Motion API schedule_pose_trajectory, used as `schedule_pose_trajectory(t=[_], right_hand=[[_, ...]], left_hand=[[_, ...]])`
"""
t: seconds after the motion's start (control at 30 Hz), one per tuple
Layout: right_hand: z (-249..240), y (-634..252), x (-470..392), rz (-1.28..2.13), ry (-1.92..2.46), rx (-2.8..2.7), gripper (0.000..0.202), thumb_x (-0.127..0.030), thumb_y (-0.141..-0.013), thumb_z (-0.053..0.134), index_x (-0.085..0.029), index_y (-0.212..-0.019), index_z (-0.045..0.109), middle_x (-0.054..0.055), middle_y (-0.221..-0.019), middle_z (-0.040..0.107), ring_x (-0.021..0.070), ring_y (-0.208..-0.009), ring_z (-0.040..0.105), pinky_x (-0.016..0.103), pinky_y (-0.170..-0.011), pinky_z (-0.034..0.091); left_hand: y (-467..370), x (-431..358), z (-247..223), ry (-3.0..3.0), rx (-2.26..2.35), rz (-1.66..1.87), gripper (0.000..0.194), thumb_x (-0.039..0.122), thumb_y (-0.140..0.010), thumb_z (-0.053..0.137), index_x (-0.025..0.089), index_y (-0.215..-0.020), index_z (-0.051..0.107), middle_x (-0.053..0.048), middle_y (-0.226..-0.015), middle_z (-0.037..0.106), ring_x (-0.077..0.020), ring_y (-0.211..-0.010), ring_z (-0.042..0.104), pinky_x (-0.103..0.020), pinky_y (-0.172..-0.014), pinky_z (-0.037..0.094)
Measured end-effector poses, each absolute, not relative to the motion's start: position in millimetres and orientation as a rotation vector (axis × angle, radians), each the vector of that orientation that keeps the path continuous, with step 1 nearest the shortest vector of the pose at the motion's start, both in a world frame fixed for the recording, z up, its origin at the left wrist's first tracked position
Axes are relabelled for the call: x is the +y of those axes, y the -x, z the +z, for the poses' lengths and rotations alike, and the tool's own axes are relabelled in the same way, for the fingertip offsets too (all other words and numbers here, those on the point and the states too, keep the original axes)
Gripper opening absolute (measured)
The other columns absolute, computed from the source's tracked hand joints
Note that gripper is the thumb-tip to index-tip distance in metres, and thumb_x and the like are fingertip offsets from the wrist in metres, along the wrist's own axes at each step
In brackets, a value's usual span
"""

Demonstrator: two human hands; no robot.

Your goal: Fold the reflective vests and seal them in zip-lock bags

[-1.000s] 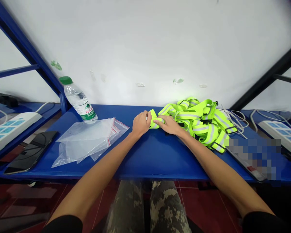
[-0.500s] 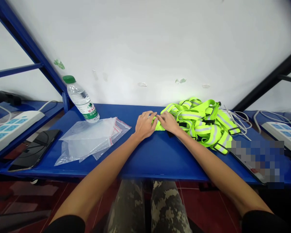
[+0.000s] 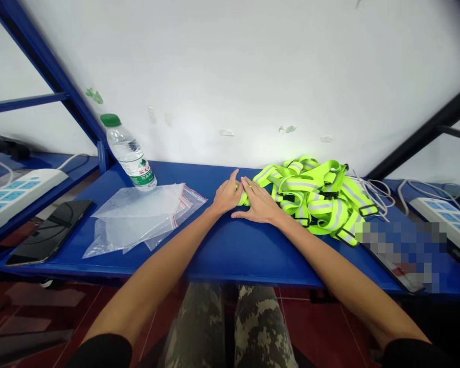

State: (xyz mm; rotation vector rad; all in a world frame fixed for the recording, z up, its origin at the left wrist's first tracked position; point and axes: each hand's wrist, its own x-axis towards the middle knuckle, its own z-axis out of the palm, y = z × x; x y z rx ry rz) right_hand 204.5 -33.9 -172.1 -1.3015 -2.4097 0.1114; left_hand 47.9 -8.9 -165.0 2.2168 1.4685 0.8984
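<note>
Between my hands is a small folded piece of neon-yellow reflective strap point(image 3: 243, 198), mostly covered by fingers. My left hand point(image 3: 226, 196) is closed at its left end, with the index finger sticking up. On the strap's right side rests my right hand point(image 3: 261, 204), its fingers straight and its thumb stretched out toward me, so it is open. Just right of that hand lies a tangled heap of reflective straps point(image 3: 318, 181) in the same neon yellow with silver stripes and black buckles.
Clear zip bags point(image 3: 138, 214) lie on the blue table point(image 3: 230, 255), left of my hands. Behind them leans a water bottle point(image 3: 132, 158). A black phone point(image 3: 51, 232) is at far left, near a power strip point(image 3: 19, 197). White cables point(image 3: 381, 197) lie beyond the heap.
The loose strap end beside my right hand has been gathered in. My right hand has moved slightly toward me and straightened its fingers; my left index finger has lifted.
</note>
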Motion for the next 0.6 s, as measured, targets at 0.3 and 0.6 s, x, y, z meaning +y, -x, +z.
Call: schedule_pose_trajectory(t=[0.3, 0.6], right_hand=[[-164.5, -197.9, -27.9, -0.002, 1.288, -2.469, 0.073, -0.051, -0.086, 0.058, -0.015, -0.147, 0.041, 0.013, -0.129, 0.063, 0.0313, -0.11, 0.059, 0.042, -0.096, 0.043], [-162.0, -192.8, -33.7, -0.014, 1.319, -2.414, 0.082, -0.076, -0.078, 0.056, -0.023, -0.141, 0.052, 0.01, -0.121, 0.068, 0.0305, -0.111, 0.059, 0.04, -0.098, 0.042]], left_hand=[[-44.5, -41.1, -148.0, -2.397, 1.497, 0.751, 0.066, 0.037, -0.097, 0.034, 0.014, -0.156, 0.015, -0.014, -0.126, 0.064, -0.0292, -0.125, 0.052, -0.051, -0.108, 0.036], [18.8, -78.8, -99.1, -2.005, 2.441, 0.329, 0.072, 0.043, -0.095, 0.043, 0.001, -0.151, 0.026, -0.032, -0.138, 0.05, -0.0483, -0.132, 0.043, -0.064, -0.1, 0.038]])
